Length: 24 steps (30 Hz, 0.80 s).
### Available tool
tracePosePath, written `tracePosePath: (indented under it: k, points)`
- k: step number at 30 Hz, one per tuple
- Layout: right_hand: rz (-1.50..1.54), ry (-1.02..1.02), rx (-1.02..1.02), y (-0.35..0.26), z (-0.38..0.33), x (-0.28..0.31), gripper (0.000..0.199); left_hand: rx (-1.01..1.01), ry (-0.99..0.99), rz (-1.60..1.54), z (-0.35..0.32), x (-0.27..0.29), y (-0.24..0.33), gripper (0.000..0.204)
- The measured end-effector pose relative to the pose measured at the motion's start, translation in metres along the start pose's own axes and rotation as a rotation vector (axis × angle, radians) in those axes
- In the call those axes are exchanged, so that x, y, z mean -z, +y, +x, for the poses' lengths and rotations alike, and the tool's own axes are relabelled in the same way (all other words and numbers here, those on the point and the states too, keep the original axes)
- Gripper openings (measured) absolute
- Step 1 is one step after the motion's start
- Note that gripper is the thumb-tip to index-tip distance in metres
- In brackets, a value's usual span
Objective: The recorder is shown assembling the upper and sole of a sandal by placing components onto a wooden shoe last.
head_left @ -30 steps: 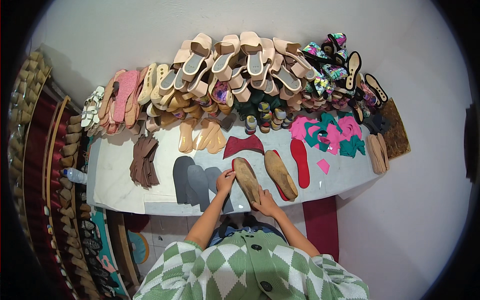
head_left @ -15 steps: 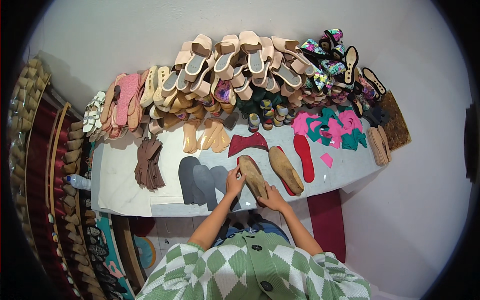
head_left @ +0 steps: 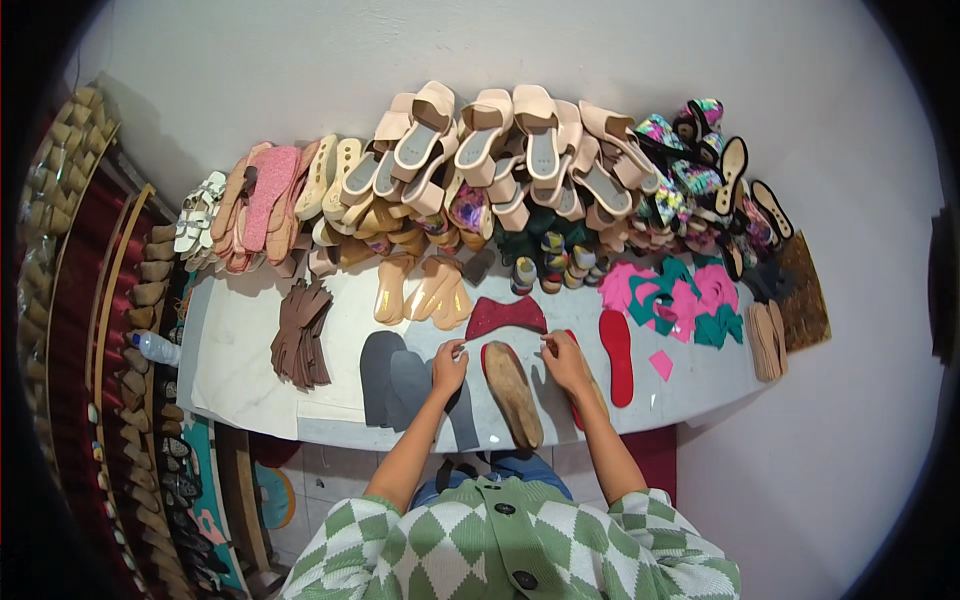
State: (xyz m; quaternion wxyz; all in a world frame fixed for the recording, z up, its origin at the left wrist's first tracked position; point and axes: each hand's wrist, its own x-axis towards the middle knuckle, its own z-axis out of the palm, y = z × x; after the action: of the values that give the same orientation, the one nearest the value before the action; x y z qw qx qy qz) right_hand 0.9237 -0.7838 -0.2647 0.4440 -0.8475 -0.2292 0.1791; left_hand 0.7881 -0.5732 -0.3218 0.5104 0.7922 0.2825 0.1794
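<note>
A dark red, bow-shaped shoe upper piece [head_left: 506,316] lies on the table ahead of me. My left hand [head_left: 449,369] has its thumb and fingers closed at the piece's lower left corner. At the lower right corner, my right hand [head_left: 564,362] pinches in the same way. Between my hands rests a brown shoe last [head_left: 512,396] with a red edge at its toe end. A second last with red along its side [head_left: 577,415] is mostly hidden under my right hand and forearm. Grey sole-shaped sheets [head_left: 408,385] lie beside my left hand.
A red insole [head_left: 617,360] lies right of my right hand, near pink and teal scraps [head_left: 672,297]. Brown strips [head_left: 301,335] and tan insoles [head_left: 437,290] lie left. Heeled sandals [head_left: 485,130] are piled along the wall. Shelves of lasts [head_left: 150,290] stand at far left.
Both hands have let go of the brown last, now on the table, and moved apart and forward to the red upper piece's corners. The view has shifted slightly.
</note>
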Motion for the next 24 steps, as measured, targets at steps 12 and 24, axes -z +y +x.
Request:
tracePosePath:
  k: [12,24]
  points:
    - [-0.308,-0.074,-0.169,0.013,0.092,-0.003,0.034,0.092,0.205,0.211,0.056,-0.037,0.008,0.031]
    - [-0.127,-0.026,0.002,0.030,0.097,-0.012,0.043,0.383,0.153,-0.104,0.053,-0.033,0.009,0.031]
